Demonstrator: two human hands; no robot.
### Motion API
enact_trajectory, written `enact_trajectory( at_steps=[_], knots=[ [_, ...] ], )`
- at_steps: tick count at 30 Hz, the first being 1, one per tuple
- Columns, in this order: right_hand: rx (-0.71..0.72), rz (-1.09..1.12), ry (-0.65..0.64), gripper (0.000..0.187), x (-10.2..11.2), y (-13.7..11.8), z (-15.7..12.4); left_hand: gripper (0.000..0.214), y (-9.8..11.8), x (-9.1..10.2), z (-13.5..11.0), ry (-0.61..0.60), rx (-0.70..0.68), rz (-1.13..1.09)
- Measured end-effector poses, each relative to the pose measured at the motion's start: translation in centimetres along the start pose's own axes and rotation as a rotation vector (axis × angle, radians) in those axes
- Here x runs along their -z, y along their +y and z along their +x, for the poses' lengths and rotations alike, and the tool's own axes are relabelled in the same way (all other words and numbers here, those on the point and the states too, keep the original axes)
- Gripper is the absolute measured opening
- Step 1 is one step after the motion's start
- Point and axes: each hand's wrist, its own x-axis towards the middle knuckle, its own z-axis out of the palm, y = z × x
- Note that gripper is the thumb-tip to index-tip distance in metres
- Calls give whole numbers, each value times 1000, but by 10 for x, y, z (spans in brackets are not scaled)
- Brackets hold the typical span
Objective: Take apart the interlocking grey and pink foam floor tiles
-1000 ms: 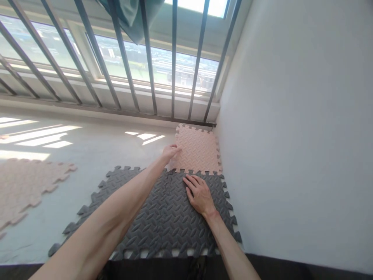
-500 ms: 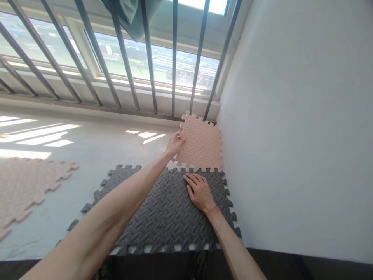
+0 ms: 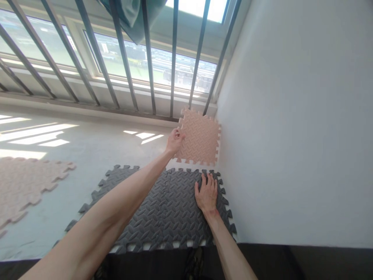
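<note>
A beige-pink foam mat tile (image 3: pixel 201 137) with jigsaw edges is pinched at its left edge by my left hand (image 3: pixel 175 140). The tile is tilted in the corner, its lower edge apart from the grey mat below. My right hand (image 3: pixel 207 193) lies flat, fingers spread, on the right part of the dark grey foam mat (image 3: pixel 177 217). That mat shows a seam between two joined tiles, and my left forearm hides some of its left part.
A white wall (image 3: pixel 291 136) rises close on the right. Metal railing bars (image 3: pixel 151 58) stand before a window at the back, with a teal cloth (image 3: pixel 131 19) hanging there. Another pink mat (image 3: pixel 26 182) lies on the pale floor (image 3: pixel 116 149) at left.
The pink tile has lifted slightly away from the grey mat's far edge, opening a gap. My right hand has shifted right and turned, its fingers now pointing toward the far edge.
</note>
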Motion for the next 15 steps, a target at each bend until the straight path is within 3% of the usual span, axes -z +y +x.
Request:
enact_trajectory(
  at_steps=[3,7,11,15],
  knots=[
    [20,43,41,55,-1,3,-2,51,23,10,15,40,-21,-70],
    [28,172,127,53,-7,6,-3,65,56,46,11,-12,-3,-111],
    [-35,351,111,52,-4,13,5,72,78,100,-29,27,128,-135],
    [-359,874,18,76,21,5,20,70,90,158,-91,44,313,-117]
  ],
)
